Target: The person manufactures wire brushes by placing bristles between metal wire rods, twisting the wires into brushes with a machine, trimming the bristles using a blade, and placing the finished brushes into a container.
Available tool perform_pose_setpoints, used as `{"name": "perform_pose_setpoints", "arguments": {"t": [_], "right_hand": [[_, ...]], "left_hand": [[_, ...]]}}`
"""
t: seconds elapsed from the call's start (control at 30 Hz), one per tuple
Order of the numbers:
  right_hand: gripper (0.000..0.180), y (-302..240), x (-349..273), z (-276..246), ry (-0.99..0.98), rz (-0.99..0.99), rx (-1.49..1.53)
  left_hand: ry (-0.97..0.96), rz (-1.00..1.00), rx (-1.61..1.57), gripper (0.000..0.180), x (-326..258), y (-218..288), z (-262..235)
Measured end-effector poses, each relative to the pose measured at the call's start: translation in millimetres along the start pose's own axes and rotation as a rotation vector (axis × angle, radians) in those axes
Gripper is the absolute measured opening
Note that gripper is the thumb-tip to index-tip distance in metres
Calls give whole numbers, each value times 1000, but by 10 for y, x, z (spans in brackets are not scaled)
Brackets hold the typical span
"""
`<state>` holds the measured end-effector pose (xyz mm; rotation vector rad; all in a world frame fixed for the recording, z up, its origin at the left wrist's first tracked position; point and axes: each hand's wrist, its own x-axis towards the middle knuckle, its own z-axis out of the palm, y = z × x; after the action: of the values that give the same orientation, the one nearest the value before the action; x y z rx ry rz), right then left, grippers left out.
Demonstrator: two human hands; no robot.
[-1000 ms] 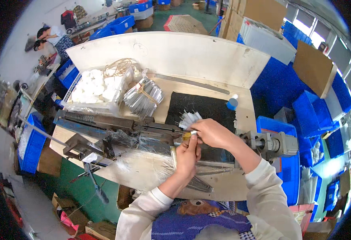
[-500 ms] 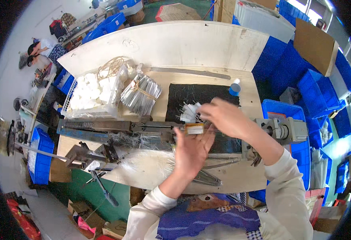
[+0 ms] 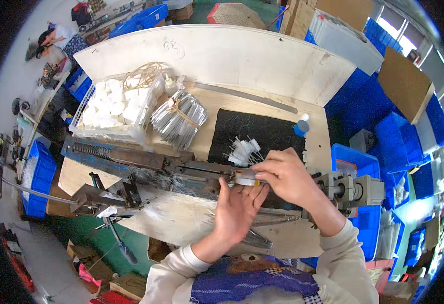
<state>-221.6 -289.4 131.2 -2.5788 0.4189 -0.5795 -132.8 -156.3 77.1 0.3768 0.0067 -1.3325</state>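
Observation:
My left hand [image 3: 238, 213] is palm up over the bench, its thumb raised beside a small whitish block with yellow edges [image 3: 246, 177] that rests against the fingers. From the right, my right hand [image 3: 289, 177] reaches over with thumb and fingertips pinched at the block's right end. Whether a thin strand also sits in that pinch is too small to tell. Just beyond the hands, a pile of small white brushes with wire stems [image 3: 244, 152] lies on a black mat [image 3: 262, 126]. A metal machine [image 3: 146, 161] runs across the bench behind my left hand.
A white basket [image 3: 75, 121] of white pieces and a banded bundle of metal wires [image 3: 179, 120] stand at left. A blue-and-white bottle [image 3: 301, 128] is by the mat's right edge. The machine's round end [image 3: 356, 191] juts out at right. A white board [image 3: 232, 55] closes the back.
My right hand has come down from above the white brushes to the block in my left hand, its fingers now closed at it. The view has tilted slightly.

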Motion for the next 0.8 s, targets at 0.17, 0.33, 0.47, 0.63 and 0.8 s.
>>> {"name": "perform_pose_setpoints", "arguments": {"t": [0.17,0.33,0.47,0.63,0.8], "right_hand": [[14,-23,-10,-45,33,-94,-104],[14,-12,-31,-88,62,-132,-165],[13,-73,67,-62,119,-149,-140],[12,-63,10,-12,50,-122,-146],[15,-192,-18,-18,62,-99,-123]], "left_hand": [[6,-4,108,78,14,72,62],[-21,-29,101,76,60,91,47],[-32,-31,13,76,50,91,84],[-31,-69,-30,75,14,118,79],[-94,-89,-77,74,27,130,-56]]}}
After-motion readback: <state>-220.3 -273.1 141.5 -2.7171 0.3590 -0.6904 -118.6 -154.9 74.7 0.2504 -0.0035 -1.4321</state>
